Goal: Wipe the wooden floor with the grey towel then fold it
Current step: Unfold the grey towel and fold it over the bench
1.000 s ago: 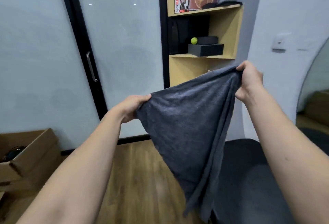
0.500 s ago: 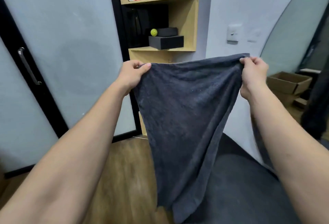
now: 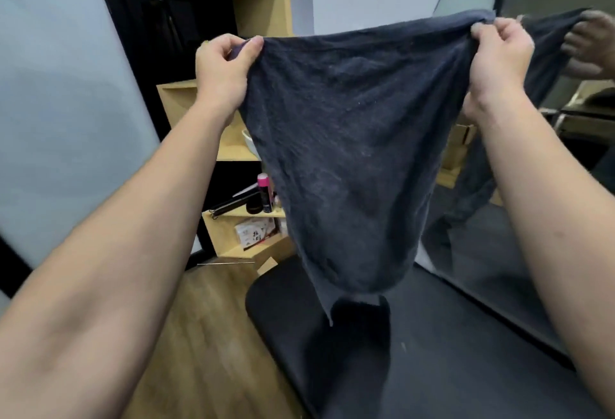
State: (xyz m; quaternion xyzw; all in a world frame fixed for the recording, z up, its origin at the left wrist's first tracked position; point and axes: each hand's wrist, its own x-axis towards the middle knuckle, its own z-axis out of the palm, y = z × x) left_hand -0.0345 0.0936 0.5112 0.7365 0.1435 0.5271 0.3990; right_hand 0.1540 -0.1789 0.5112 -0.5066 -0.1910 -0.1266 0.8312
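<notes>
The grey towel (image 3: 349,139) hangs in the air in front of me, stretched wide along its top edge. My left hand (image 3: 223,65) pinches its upper left corner and my right hand (image 3: 499,52) pinches its upper right corner. The cloth drapes down and narrows to a point above a dark mat. The wooden floor (image 3: 199,352) lies below at the lower left.
A wooden shelf unit (image 3: 233,139) with bottles and small items stands behind the towel. A dark mat (image 3: 432,368) covers the floor on the right. A glass panel (image 3: 549,152) on the right reflects my hand and the towel. Frosted glass doors (image 3: 66,85) fill the left.
My view has swung right and down. Both hands have moved farther apart, spreading the towel's top edge wider and flatter.
</notes>
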